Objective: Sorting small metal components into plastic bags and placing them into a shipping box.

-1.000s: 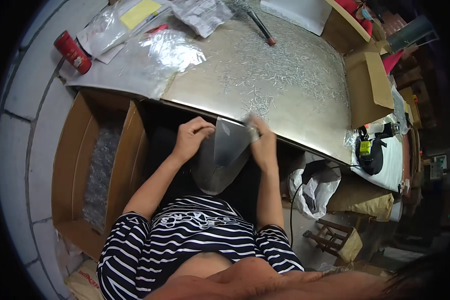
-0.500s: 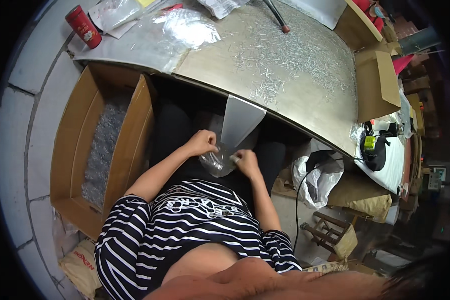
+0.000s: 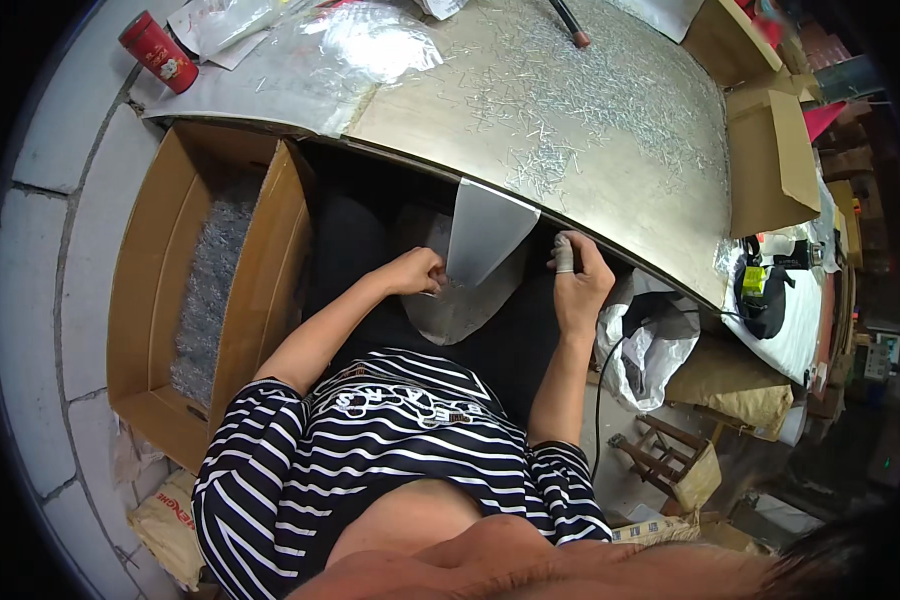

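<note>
Half a second ago both hands are close together above the lap; now they are well apart. The right hand [image 3: 582,285] is up and outward, just beside the front edge of the surface [image 3: 420,125]; the left hand [image 3: 417,270] remains near the translucent sheet [image 3: 487,230]. The glossy clear film seen between the hands in the earlier frame is not evident there now.

Fingers, left: curled, narrow — cannot tell whether anything small is pinched. Fingers, right: bent, thumb close to the fingertips, pale grey finger covers [image 3: 565,258] on at least one; contents, if any, cannot be told.

Translucent sheet: hangs at the surface's front edge, broad at the top and tapering downward, smooth and milky grey. Grey piece [image 3: 455,318]: lies over the lap below it — dull, rounded along the lower edge.

Thin metal pins [image 3: 610,105] lie scattered on the surface. Cardboard box [image 3: 260,270] to the left: clear, glinting contents [image 3: 208,300] inside.
</note>
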Motion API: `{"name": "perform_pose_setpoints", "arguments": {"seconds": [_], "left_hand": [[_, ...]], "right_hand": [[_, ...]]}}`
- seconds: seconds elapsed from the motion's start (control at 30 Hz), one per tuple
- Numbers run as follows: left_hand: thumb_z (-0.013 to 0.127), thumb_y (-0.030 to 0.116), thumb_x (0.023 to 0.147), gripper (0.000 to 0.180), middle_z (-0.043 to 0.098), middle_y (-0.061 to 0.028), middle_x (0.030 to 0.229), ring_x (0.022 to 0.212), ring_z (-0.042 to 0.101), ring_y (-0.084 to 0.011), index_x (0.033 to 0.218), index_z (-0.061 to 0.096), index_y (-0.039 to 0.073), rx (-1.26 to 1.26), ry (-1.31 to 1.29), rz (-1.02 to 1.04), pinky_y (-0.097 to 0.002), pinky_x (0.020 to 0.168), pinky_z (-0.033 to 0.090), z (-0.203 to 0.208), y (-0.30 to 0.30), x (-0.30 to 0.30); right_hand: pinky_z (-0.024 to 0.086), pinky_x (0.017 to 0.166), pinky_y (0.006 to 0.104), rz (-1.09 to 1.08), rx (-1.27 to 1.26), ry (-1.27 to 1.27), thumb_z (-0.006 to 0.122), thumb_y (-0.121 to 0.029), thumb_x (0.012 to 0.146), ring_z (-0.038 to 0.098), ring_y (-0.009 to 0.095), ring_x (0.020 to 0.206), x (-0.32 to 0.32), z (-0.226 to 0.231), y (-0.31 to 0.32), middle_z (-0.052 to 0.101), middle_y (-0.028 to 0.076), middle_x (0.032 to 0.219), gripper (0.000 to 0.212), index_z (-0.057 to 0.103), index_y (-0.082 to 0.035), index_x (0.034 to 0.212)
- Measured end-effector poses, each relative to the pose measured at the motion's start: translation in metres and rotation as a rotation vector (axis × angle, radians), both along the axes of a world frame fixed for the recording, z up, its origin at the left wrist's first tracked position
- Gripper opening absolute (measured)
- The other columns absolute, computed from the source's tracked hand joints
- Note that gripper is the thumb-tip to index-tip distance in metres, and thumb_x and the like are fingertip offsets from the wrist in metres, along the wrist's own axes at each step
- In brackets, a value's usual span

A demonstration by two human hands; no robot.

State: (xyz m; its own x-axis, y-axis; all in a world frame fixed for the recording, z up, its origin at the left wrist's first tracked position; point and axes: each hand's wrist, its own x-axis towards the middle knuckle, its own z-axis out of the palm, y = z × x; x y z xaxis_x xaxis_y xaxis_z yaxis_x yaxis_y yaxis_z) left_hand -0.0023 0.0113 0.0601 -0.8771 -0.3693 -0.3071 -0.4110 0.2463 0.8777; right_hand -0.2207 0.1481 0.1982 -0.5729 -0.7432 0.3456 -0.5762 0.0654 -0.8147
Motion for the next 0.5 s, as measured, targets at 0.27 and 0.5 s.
{"name": "perform_pose_setpoints", "arguments": {"seconds": [0.27,0.5], "left_hand": [[0.068,-0.003,0.081,0.007,0.065,-0.0029,0.073,0.069,0.064,-0.0094,0.088,0.068,-0.002,0.636,0.272,0.126,-0.0217,0.065,0.051,0.083,0.02,0.017],[0.068,-0.002,0.082,0.006,0.064,-0.0012,0.072,0.063,0.06,-0.0063,0.087,0.067,-0.001,0.529,0.317,0.276,-0.0196,0.057,0.047,0.068,0.017,0.018]], "right_hand": [[0.052,0.077,0.0283,0.511,0.201,-0.107,0.071,-0.009,0.084,0.065,0.015,0.085,0.047,-0.033,0.008,0.071,0.01,0.097,0.033,0.064,-0.001,0.115],[0.049,0.065,0.0253,0.571,0.349,-0.585,0.07,-0.003,0.083,0.059,0.009,0.071,0.054,-0.047,0.009,0.066,0.004,0.078,0.019,0.067,0.002,0.101]]}}
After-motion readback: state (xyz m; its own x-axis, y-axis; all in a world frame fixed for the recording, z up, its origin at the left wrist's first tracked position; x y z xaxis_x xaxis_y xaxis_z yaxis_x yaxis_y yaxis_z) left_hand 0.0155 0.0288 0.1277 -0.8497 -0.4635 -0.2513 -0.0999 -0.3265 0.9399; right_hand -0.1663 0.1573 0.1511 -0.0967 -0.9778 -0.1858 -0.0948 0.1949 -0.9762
